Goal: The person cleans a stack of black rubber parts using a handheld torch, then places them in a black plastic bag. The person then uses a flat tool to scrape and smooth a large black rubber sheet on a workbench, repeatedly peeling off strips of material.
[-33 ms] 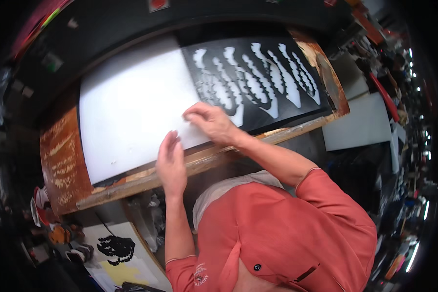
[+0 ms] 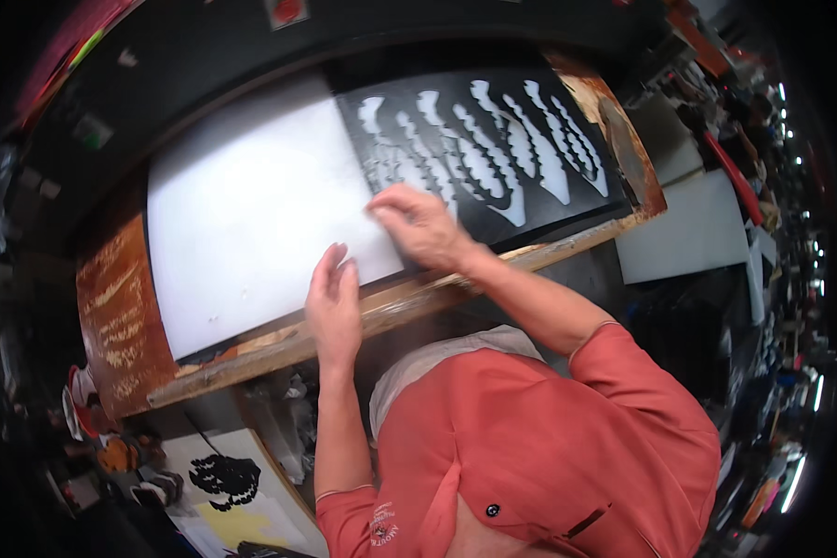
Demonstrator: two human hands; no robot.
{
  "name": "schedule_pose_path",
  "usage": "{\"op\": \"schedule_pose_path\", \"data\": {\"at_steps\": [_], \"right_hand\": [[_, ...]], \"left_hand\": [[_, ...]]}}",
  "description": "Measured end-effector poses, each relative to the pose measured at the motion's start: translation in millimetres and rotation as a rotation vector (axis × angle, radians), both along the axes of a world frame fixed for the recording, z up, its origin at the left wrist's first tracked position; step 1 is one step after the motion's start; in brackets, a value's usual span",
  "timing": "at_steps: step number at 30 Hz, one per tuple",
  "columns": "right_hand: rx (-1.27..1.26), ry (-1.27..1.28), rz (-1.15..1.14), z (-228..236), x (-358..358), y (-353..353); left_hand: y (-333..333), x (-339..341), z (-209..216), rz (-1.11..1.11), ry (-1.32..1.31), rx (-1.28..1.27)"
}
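A smooth white board (image 2: 251, 214) lies on a worn wooden table. Over its right part is a black sheet (image 2: 567, 209) with several long, wavy-edged cutouts, white showing through them. My right hand (image 2: 423, 228) hovers at the near left corner of the black sheet, its fingers curled toward the thumb. Whatever might be between those fingertips is too small to make out. Close by on the left, my left hand (image 2: 335, 302) is raised over the near edge of the white board, fingers stretched and slightly apart, with nothing seen in it.
A rough wooden rail (image 2: 279, 363) runs along the table's near edge. Dark machinery (image 2: 195, 93) spans the far side. At lower left, a pale board (image 2: 279, 484) carries a pile of black cut pieces (image 2: 225, 479). White sheets (image 2: 684, 228) stand to the right of the table.
My right hand has shifted a little to the right, farther over the black sheet's corner. My left hand has moved slightly right and up. The view has turned a little.
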State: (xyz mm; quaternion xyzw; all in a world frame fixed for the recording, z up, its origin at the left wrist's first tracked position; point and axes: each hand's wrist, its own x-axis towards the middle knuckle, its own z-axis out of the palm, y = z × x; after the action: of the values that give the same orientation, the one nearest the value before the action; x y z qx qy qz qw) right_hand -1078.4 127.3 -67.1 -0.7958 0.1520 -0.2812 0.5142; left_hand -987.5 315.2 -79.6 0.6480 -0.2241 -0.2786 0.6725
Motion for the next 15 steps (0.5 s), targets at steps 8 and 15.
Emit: {"op": "schedule_pose_path", "data": {"at_steps": [8, 15], "right_hand": [[-0.685, 0.697, -1.026, 1, -248, -246], [-0.437, 0.829, -0.893, -8, -309, -283]], "left_hand": [[-79, -6, 23, -0.06, 0.422, 0.175], [-129, -6, 6, -0.074, 0.072, 0.315]]}}
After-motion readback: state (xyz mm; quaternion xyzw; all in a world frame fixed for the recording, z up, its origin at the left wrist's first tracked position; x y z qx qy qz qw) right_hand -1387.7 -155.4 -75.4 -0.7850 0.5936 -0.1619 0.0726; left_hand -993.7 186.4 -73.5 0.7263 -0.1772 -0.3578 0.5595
